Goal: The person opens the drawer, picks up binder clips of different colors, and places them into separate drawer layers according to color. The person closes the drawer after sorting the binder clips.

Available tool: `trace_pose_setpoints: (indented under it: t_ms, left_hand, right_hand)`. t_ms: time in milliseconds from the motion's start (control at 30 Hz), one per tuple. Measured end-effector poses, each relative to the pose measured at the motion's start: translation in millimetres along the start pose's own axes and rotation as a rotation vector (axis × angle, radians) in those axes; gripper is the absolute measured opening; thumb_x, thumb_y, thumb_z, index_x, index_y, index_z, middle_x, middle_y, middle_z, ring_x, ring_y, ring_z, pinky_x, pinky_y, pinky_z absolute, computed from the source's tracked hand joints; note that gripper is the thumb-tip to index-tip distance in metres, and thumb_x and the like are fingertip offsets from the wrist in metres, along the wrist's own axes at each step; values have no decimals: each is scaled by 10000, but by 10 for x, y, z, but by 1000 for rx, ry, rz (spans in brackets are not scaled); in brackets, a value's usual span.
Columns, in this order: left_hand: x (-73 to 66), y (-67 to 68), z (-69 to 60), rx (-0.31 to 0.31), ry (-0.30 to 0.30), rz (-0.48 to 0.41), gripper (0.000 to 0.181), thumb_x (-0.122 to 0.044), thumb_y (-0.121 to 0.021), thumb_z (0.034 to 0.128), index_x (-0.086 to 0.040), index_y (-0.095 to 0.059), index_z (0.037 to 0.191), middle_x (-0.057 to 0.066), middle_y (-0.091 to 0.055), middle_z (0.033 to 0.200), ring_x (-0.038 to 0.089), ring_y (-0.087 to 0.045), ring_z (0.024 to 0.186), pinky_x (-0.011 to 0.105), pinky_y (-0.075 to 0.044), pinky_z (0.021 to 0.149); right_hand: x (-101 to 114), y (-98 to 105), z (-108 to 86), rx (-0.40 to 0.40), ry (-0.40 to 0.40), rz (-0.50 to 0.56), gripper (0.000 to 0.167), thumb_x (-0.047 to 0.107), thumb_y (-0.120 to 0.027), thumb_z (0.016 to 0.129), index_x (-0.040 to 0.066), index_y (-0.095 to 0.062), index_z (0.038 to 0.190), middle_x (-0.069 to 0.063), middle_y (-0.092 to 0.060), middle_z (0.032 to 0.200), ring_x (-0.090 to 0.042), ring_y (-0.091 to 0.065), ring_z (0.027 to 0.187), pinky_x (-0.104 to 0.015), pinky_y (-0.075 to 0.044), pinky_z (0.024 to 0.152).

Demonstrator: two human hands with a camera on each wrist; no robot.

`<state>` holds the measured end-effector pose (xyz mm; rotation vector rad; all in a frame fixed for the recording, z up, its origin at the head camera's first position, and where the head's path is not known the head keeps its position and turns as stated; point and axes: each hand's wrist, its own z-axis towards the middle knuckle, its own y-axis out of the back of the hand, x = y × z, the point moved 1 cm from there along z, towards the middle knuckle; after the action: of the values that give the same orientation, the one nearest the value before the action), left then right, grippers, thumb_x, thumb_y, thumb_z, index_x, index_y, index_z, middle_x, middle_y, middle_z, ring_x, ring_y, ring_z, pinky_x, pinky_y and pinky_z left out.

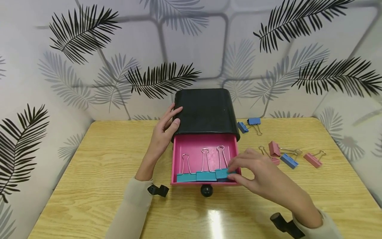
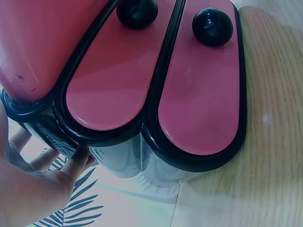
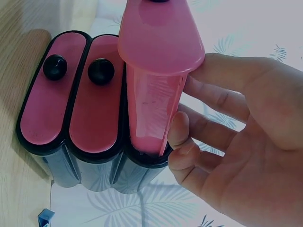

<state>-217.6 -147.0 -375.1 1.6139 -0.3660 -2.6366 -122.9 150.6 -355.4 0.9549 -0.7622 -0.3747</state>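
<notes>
A small black cabinet [image 1: 206, 109] has its pink top drawer [image 1: 194, 142] pulled out. Along the drawer's front wall lie teal binder clips [image 1: 206, 176] with their wire handles pointing back. At the row's right end, my right hand [image 1: 268, 172] pinches a teal binder clip [image 1: 222, 173] between thumb and fingers, its right part covered by the fingertips. The drawer front [image 3: 161, 38] hides that clip in the right wrist view. My left hand [image 1: 162, 132] rests against the cabinet's left side, fingers extended; in the left wrist view the left hand [image 2: 38, 179] touches its black casing.
Right of the cabinet lie blue binder clips [image 1: 254, 121] and pink binder clips [image 1: 313, 160], some close together. Two lower drawers [image 3: 94, 118] with black knobs are closed. A patterned wall [image 1: 209, 49] stands behind the wooden table [image 1: 98, 166].
</notes>
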Motion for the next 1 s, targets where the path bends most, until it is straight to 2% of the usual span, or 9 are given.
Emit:
trace_pose_setpoints:
  t_ms: [133,233,367,467,600,700,867,1000]
  left_hand:
    - [-3,10,1,0,4,0,450,-82,-479,1049,31,-511,1483,195,-263,1662,365,-370,1476,550,-369,1137]
    - [1,14,-1,-2,9,3,449,-86,-484,1051,26,-512,1485,191,-266,1662,382,-415,1445,545,-374,1135]
    - [9,14,-7,0,8,7,449,-88,-488,1053,24,-511,1487,194,-269,1659,397,-433,1429,544,-371,1137]
    - [17,12,-15,1,9,8,449,-91,-489,1053,21,-513,1487,194,-269,1659,394,-428,1433,544,-370,1138]
    - [26,8,-22,2,12,5,451,-95,-492,1051,19,-515,1487,191,-269,1660,388,-420,1440,546,-374,1135]
    - [28,4,-17,1,12,4,452,-96,-488,1049,20,-515,1485,190,-270,1660,395,-427,1434,547,-374,1135]
    - [26,6,-2,2,9,10,452,-96,-481,1050,17,-515,1487,187,-269,1661,397,-444,1422,541,-368,1140]
    - [22,8,10,8,6,10,452,-95,-483,1053,15,-512,1490,186,-267,1662,390,-443,1425,536,-371,1140]
  right_hand:
    - [-8,-8,-10,-7,16,8,137,195,-839,860,215,-768,975,194,-648,912,-80,-560,890,-311,-520,771]
    - [-4,-11,-19,-40,35,29,167,165,-841,855,205,-767,999,173,-663,951,-70,-574,910,-284,-531,789]
    - [21,-13,-36,-119,87,99,251,81,-851,825,195,-759,1029,120,-693,1004,-81,-610,920,-210,-518,826]
    - [59,-13,-57,-146,108,164,289,56,-846,824,199,-754,1057,105,-699,1012,-90,-624,913,-169,-487,836]
    - [133,-27,-102,-163,100,237,306,41,-833,839,205,-745,1083,129,-684,995,-66,-608,876,-163,-473,788]
    - [195,-54,-133,-213,129,273,347,10,-838,818,202,-738,1089,145,-667,954,-41,-582,817,-155,-459,717]
    - [283,-125,-187,-306,197,306,247,65,-815,870,138,-743,1095,109,-698,924,-15,-593,750,-148,-493,659]
    - [337,-218,-254,-291,190,369,254,65,-784,905,120,-727,1146,69,-732,949,-24,-653,766,-175,-550,683]
